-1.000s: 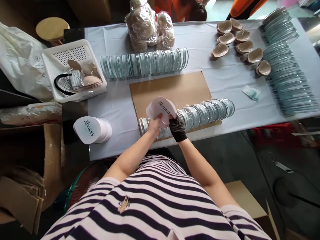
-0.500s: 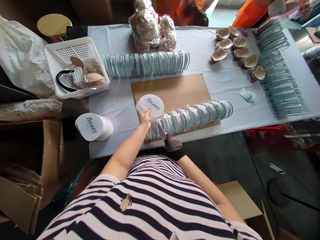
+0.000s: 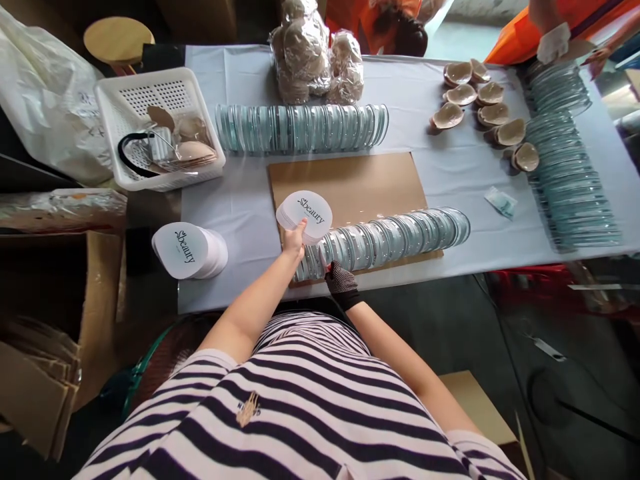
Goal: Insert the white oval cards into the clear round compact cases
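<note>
My bare left hand [image 3: 295, 241] grips a stack of white printed cards [image 3: 304, 212], rounded in outline, with "beauty" on the top one. The stack is over the left end of a row of clear plastic cases [image 3: 383, 241] standing on edge. My right hand [image 3: 341, 279], in a dark dotted glove, is closed at the near side of that row. From its fingertips a thin white card [image 3: 322, 253], seen nearly edge-on, reaches in among the cases at the left end. A flat cardboard sheet [image 3: 345, 183] lies under the row.
A second row of clear cases [image 3: 303, 127] lies farther back, beside a white basket [image 3: 107, 143]. Another card stack [image 3: 186, 250] stands at left. Bagged beige cups [image 3: 305, 57], loose beige cups [image 3: 493, 113] and more cases [image 3: 573, 180] lie beyond. A co-worker's gloved hand [image 3: 554, 43] is at upper right.
My right hand has risen slightly toward the row, and its card now sits farther in among the cases. My left hand keeps its stack. The whole view has shifted a little.
</note>
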The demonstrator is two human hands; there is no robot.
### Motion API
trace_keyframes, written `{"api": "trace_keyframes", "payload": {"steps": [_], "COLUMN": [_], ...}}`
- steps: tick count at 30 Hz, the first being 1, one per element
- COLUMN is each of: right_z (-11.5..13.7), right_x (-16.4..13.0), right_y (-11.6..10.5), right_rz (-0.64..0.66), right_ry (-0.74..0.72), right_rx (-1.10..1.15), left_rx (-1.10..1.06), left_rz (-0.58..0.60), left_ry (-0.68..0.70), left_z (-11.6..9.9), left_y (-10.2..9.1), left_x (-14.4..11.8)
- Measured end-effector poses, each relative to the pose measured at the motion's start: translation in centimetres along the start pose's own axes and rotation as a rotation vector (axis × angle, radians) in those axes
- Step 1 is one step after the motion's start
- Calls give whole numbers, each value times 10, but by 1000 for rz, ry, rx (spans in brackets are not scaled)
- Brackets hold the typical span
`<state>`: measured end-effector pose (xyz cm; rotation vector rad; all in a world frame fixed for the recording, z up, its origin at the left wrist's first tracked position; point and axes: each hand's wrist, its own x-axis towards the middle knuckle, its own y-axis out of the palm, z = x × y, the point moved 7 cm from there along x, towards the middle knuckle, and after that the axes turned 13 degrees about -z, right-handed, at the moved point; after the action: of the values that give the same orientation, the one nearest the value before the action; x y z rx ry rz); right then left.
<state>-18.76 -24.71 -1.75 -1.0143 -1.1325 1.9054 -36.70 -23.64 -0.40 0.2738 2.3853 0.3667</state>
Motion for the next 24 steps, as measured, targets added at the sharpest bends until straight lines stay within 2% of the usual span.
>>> {"api": "trace_keyframes", "payload": {"steps": [3, 7, 10, 12, 13, 15, 17, 19, 21, 24], "right_z": [6, 6, 11, 8, 4, -3, -3, 4, 18, 44], "right_x": [0, -3, -1, 9, 17, 36, 52, 60, 57, 42], "right_y": [9, 10, -2, -17, -28, -57, -86, -106, -116, -115], "right_rz": [17, 108, 204, 179, 122, -71, -266, -401, -482, -544], "right_ry": [-35, 31, -15, -5, 17, 40, 3, -74, -173, -305], "right_rx": [56, 457, 675, 681, 641, 561, 568, 530, 432, 333], "left_rx": [6, -1, -13, -20, -21, -14, 2, 7, 9, 43], "left_rz": [-18, -42, -72, -82, -82, -69, -22, 56, 94, 134], "left_ry": [7, 34, 68, 86, 89, 90, 87, 90, 110, 100], "left_z": [-1, -3, -3, -3, -3, -3, -2, -2, -3, -1], "left_y": [-3, -5, -7, -6, -5, -4, -1, 1, -1, -7], "left_x": [-1, -1, -1, -3, -4, -8, -14, -23, -32, -43]}}
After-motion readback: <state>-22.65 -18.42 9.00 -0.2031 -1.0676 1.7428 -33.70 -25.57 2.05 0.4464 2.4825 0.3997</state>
